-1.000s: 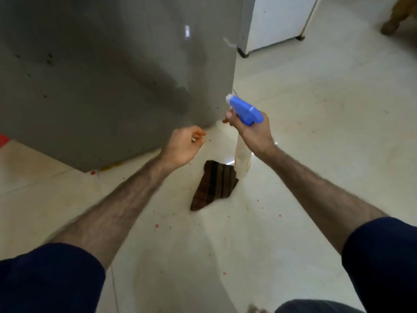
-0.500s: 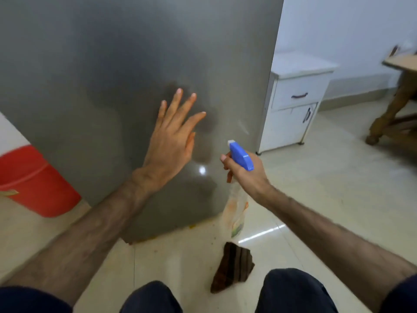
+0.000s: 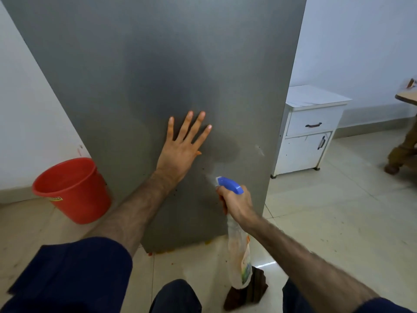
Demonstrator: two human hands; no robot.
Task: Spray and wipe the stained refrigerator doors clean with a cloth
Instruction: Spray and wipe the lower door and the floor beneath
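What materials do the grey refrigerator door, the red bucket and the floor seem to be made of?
Refrigerator door: probably brushed or coated metal, matte grey with soft, blurred reflections. Red bucket: likely plastic, uniform colour with a moulded rim. Floor: apparently glazed tile, glossy with visible joint lines.

The cloth (image 3: pixel 255 290) lay partly hidden behind the spray bottle (image 3: pixel 239 258), whose label blurred beyond reading — its trigger was covered by the right hand (image 3: pixel 237 204). The refrigerator door (image 3: pixel 158 75) ran past the top edge.
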